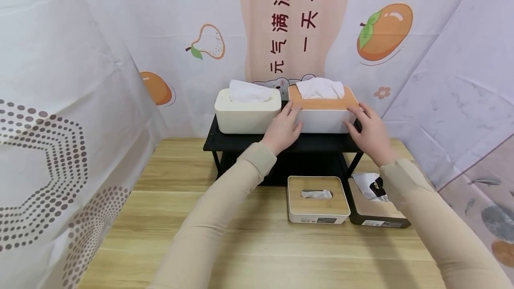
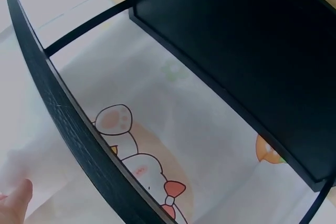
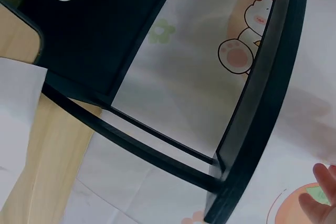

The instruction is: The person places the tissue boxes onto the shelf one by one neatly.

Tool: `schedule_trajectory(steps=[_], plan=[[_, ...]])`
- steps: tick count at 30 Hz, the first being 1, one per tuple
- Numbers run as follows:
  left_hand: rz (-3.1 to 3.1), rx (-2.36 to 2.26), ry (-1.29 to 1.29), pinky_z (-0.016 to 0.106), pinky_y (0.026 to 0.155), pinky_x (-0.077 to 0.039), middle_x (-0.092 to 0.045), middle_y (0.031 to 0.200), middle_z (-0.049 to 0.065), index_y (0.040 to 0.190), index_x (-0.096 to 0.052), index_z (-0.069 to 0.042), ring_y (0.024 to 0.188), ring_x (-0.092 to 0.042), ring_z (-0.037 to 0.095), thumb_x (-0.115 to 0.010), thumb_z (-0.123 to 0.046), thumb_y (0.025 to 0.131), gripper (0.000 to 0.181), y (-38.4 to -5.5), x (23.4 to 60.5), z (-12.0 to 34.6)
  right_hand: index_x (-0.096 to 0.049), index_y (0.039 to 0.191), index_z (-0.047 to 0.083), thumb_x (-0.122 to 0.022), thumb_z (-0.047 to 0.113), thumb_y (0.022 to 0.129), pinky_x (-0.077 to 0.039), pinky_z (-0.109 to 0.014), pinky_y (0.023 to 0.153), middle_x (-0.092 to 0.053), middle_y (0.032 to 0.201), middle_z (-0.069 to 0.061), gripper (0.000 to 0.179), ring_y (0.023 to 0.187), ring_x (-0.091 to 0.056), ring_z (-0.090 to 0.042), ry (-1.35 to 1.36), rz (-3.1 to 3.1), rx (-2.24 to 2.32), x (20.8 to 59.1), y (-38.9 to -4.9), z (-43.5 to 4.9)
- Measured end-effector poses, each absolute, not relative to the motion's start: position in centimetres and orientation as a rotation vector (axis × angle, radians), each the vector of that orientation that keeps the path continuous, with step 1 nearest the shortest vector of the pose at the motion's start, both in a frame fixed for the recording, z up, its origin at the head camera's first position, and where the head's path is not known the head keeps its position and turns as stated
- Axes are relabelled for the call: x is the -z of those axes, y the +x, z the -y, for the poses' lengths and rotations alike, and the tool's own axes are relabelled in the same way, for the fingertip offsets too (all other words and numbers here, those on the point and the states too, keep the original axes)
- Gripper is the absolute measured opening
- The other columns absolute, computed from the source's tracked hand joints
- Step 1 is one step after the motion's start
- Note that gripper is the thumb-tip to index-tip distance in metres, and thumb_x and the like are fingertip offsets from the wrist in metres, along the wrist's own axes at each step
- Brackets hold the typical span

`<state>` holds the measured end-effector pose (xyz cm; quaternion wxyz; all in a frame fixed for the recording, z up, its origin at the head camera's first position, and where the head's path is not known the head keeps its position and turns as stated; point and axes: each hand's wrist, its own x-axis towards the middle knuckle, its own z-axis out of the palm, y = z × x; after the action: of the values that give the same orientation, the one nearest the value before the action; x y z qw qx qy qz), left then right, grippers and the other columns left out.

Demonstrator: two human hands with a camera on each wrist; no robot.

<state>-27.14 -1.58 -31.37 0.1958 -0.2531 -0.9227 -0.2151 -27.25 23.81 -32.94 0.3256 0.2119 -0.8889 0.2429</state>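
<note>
While left hand (image 1: 281, 129) and right hand (image 1: 370, 135) touch front corners, fingers spread, orange-lidded tissue box (image 1: 323, 113) sits toward right edge of black rack (image 1: 317, 142). Probably light, stiff, slightly slick; best held low by both end walls, clear of soft tissue (image 1: 320, 88).

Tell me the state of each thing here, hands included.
Cream tissue box: closed, tissue sticking up.
Orange-topped tissue box: closed, tissue sticking up.
Bamboo-topped tissue box: closed, tissue lying low.
Dark tissue box: closed, tissue sticking out, partly hidden by the right sleeve.
Black rack: standing, loaded on top.
Left hand: touching the orange-topped tissue box's front left corner.
Right hand: touching its front right corner.
</note>
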Motion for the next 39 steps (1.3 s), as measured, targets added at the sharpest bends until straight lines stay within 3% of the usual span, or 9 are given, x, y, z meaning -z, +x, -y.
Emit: schedule_trajectory(steps=[5,9,13,20,24,34,39], plan=[[2.542,0.59,-0.726,0.036,0.103,-0.043,-0.04,0.146,0.02,0.135,-0.049,-0.003,0.13,-0.047,0.029,-0.051,-0.02,0.097,0.041,-26.2,31.8,1.8,-0.055,0.126,-0.003,-0.067,-0.002,0.081,-0.041,-0.063,0.088,-0.044,0.134,-0.033,0.046,0.108,-0.051,-0.052,0.599,2.299,-0.637,33.8,-26.4,-24.2],[2.495,0.543,-0.742,0.034,0.086,-0.053,-0.039,0.147,0.017,0.136,-0.049,-0.006,0.126,-0.051,0.027,-0.051,-0.02,0.096,0.042,-25.5,32.7,2.0,-0.054,0.126,-0.003,-0.067,-0.004,0.08,-0.042,-0.062,0.085,-0.042,0.137,-0.033,0.048,0.106,-0.052,-0.051,0.626,2.281,-0.626,34.9,-25.8,-24.5],[2.433,0.524,-0.758,0.033,0.072,-0.055,-0.038,0.148,0.019,0.134,-0.05,-0.006,0.122,-0.054,0.027,-0.053,-0.019,0.095,0.041,-24.9,33.4,2.2,-0.055,0.126,-0.002,-0.067,-0.004,0.08,-0.043,-0.061,0.085,-0.042,0.137,-0.033,0.048,0.106,-0.053,-0.05,0.641,2.297,-0.624,35.9,-25.2,-24.4],[2.334,0.485,-0.827,0.036,0.095,-0.049,-0.045,0.142,0.021,0.127,-0.055,-0.003,0.121,-0.055,0.029,-0.056,-0.016,0.093,0.037,-24.0,34.7,2.2,-0.056,0.124,-0.003,-0.067,-0.008,0.079,-0.045,-0.055,0.08,-0.04,0.139,-0.031,0.047,0.105,-0.054,-0.044,0.669,2.284,-0.657,37.2,-24.1,-24.1],[2.324,0.503,-0.86,0.036,0.096,-0.049,-0.047,0.14,0.02,0.13,-0.053,-0.003,0.121,-0.054,0.029,-0.055,-0.016,0.093,0.039,-23.2,35.6,2.3,-0.058,0.121,-0.004,-0.068,-0.009,0.076,-0.046,-0.05,0.077,-0.043,0.137,-0.031,0.047,0.103,-0.055,-0.04,0.726,2.244,-0.644,38.0,-23.3,-23.8],[2.339,0.562,-0.983,0.034,0.098,-0.047,-0.047,0.14,0.019,0.13,-0.053,-0.002,0.122,-0.054,0.028,-0.058,-0.012,0.092,0.04,-20.7,38.1,2.3,-0.061,0.117,-0.002,-0.069,-0.008,0.072,-0.048,-0.05,0.075,-0.047,0.132,-0.031,0.047,0.101,-0.057,-0.039,0.862,2.196,-0.624,40.9,-21.2,-23.1],[2.394,0.6,-0.991,0.033,0.098,-0.047,-0.046,0.142,0.017,0.131,-0.052,-0.004,0.123,-0.053,0.027,-0.056,-0.013,0.093,0.039,-19.6,39.4,2.5,-0.06,0.117,-0.002,-0.071,-0.011,0.069,-0.047,-0.048,0.079,-0.046,0.133,-0.03,0.05,0.103,-0.056,-0.038,0.869,2.223,-0.63,41.9,-20.2,-23.1]])
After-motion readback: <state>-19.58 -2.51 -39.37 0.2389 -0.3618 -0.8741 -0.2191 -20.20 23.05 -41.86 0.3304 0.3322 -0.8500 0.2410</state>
